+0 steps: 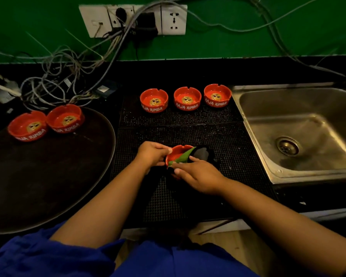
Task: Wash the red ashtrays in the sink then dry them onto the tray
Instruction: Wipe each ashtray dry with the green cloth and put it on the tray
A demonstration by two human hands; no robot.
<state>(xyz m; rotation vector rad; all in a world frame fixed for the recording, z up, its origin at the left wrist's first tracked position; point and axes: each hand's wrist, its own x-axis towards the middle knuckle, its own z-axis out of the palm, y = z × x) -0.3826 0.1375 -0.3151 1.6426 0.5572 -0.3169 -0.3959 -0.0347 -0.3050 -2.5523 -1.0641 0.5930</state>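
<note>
drying | left hand (153,153) grips tilted glossy red round ashtray (178,151) above mat centre | right hand (200,176) pinches green-and-black cloth (181,157) into bowl | dark round tray (48,176) at 9 o'clock, left hand nearer

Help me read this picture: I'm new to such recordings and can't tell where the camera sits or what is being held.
There is no machine here. There is one picture, taken by a camera worn on a person's head, looking down at their own bare arms.

The left hand grips a red ashtray above a black mat. The right hand holds a green and dark cloth against it.

Three more ashtrays stand in a row at the back of the mat. Two others sit on the round dark tray on the left. A steel sink is on the right.
</note>
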